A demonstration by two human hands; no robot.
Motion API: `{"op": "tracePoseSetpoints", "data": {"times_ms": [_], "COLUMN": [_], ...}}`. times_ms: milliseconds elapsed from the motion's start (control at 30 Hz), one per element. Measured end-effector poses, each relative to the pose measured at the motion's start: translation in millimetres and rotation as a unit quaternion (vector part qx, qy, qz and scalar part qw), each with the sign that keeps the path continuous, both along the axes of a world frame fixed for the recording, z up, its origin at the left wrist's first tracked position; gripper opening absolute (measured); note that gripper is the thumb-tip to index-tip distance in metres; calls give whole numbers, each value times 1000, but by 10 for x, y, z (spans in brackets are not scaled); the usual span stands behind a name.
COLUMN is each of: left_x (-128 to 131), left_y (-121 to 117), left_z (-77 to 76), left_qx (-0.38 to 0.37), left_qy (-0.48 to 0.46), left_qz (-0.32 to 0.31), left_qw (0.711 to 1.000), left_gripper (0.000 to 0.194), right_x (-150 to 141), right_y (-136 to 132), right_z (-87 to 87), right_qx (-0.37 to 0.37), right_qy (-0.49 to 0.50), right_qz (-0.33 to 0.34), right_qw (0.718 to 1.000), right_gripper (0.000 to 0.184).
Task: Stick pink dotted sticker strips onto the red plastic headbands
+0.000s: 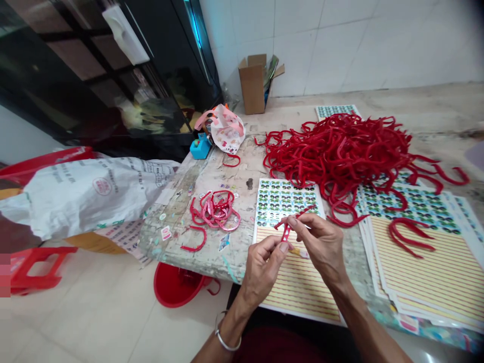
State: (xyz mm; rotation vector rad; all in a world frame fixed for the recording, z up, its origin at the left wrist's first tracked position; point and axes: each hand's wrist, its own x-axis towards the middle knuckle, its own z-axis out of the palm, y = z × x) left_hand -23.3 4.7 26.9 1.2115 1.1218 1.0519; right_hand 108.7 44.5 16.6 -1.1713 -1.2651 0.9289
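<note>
A thin red curved band, like a hairband, with pale marks on it, is held between my two hands over a printed sticker sheet. My left hand pinches its lower part between thumb and finger. Higher up, my right hand is closed on the band near its upper end; the fingers partly cover it. The sheet beneath has rows of green and blue stickers at the top and yellow striped strips below. A small yellow and white piece shows between the hands, too blurred to name.
A large heap of red bands lies at the back right, partly over stacked sticker sheets. Several pink-patterned bands lie at left. Behind stand a cardboard box, a patterned bag and a blue container. A red bucket sits below the table's edge.
</note>
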Motion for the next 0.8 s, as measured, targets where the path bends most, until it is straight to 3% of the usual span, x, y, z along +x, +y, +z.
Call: {"op": "tracePoseSetpoints", "data": {"times_ms": [267,567,800], "left_x": [-35,-12,-12], "left_y": [-49,28,-25], "left_z": [-101,42,38], "left_qx": [13,3,-6], "left_qy": [-3,-30,-19], "left_qz": [7,-24,-39], "left_qw": [1000,999,999], "left_gripper": [24,21,24], "right_x": [-26,16,30], "right_y": [-32,-106,-105], "right_z": [-21,-93,-60], "right_qx": [-21,136,124], "right_qy": [63,-71,-85], "right_qz": [47,53,3], "right_qw": [997,987,989], "right_gripper": [4,14,11]}}
